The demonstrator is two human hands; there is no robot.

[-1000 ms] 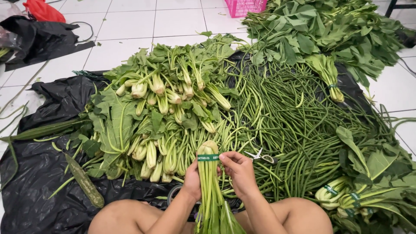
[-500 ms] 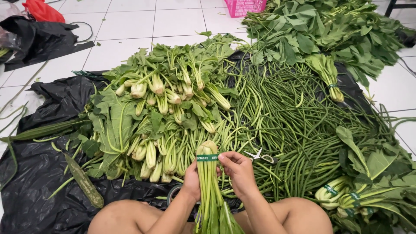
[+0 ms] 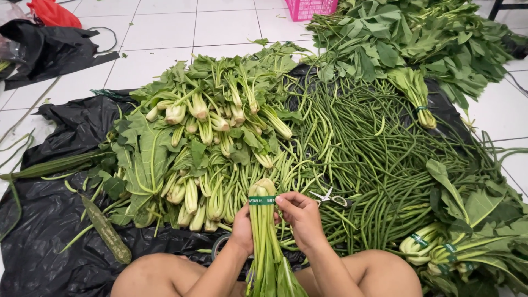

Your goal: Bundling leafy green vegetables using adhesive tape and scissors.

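A black plastic sheet (image 3: 49, 231) covers the tiled floor (image 3: 165, 33) and carries heaps of greens: a wide mass of long beans (image 3: 374, 165) at centre right, a pile of leafy stalked greens (image 3: 203, 132) at centre left, and a broad-leaved heap (image 3: 418, 38) at the far right. A black bag (image 3: 49, 49) lies at the upper left with a red bag (image 3: 52, 12) just behind it, and a pink crate (image 3: 311, 7) stands at the top edge.

The person sits with both knees at the bottom edge and holds a bundle of greens (image 3: 267, 242) upright between them. The left hand (image 3: 242, 228) wraps the stalks from the left, its grip closed around them. The right hand (image 3: 300, 217) curls beside the top, thumb and fingertips pinching the green tape band (image 3: 261, 200) that rings the bundle just below its cut ends. More green-banded bundles (image 3: 434, 247) lie at the lower right. Scissors (image 3: 330, 197) rest on the beans just beside the right hand.
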